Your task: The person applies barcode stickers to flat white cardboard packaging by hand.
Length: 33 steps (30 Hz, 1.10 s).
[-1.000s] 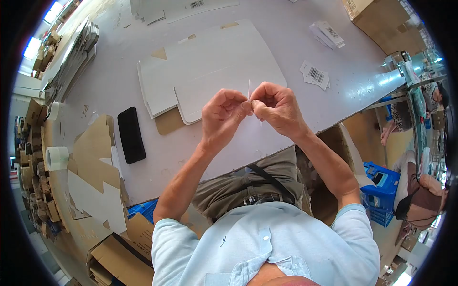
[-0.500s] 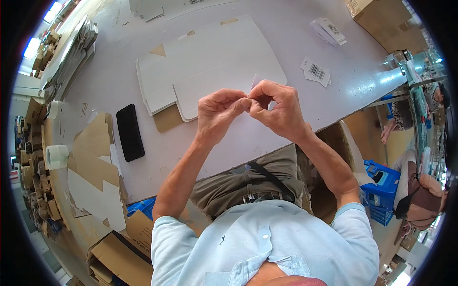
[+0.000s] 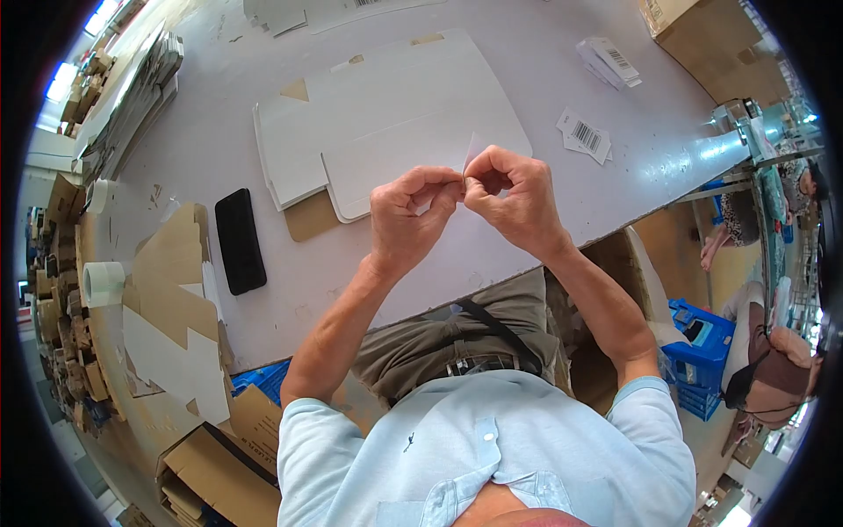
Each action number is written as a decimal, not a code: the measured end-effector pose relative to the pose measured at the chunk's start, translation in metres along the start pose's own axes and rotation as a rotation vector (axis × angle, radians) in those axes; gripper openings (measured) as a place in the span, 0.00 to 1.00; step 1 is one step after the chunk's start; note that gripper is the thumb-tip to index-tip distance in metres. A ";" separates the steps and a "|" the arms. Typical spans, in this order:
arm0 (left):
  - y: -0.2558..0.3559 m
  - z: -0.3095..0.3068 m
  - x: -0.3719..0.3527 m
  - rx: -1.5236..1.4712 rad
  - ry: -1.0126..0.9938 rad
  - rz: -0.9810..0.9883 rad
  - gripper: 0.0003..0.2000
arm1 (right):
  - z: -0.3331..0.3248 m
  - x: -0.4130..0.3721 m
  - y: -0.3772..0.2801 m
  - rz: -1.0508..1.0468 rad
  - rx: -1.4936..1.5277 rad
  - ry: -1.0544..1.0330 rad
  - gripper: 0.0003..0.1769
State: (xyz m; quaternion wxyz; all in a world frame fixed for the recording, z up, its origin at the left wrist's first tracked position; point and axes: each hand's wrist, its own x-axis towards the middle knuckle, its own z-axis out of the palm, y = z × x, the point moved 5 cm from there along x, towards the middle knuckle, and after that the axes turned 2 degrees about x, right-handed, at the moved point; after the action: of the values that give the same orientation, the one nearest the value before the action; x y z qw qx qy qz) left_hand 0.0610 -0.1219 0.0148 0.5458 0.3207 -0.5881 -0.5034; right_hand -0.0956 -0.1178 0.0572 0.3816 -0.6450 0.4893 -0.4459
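Observation:
My left hand (image 3: 411,211) and my right hand (image 3: 514,198) meet fingertip to fingertip over the front part of the table. Between them they pinch a small, thin, pale label (image 3: 472,147), seen nearly edge-on, its upper part sticking up. The fingers hide its lower part. Behind my hands lies a flat white cardboard box blank (image 3: 395,105) with a brown flap at its lower left. To the right rest barcode labels (image 3: 586,135), and farther back a small stack of barcode labels (image 3: 610,61).
A black phone (image 3: 239,241) lies left on the table (image 3: 351,299), near brown and white cardboard pieces (image 3: 171,272) and a tape roll (image 3: 104,284). A carton (image 3: 720,48) stands back right. Blue crates (image 3: 700,351) and another person (image 3: 773,378) are at the right.
Both hands have shifted very slightly, and the fingers of my left hand have changed their bend a little. The thin label stays between the fingertips. The rest of the table looks the same.

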 end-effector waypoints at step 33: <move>-0.004 0.000 0.000 -0.103 -0.059 -0.109 0.06 | 0.001 -0.004 0.009 0.095 0.062 -0.037 0.03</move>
State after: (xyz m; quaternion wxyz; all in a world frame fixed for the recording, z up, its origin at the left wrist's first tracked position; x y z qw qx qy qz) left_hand 0.0604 -0.1231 0.0106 0.5156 0.3086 -0.5589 -0.5715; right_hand -0.0974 -0.1161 0.0481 0.4310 -0.6172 0.4981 -0.4304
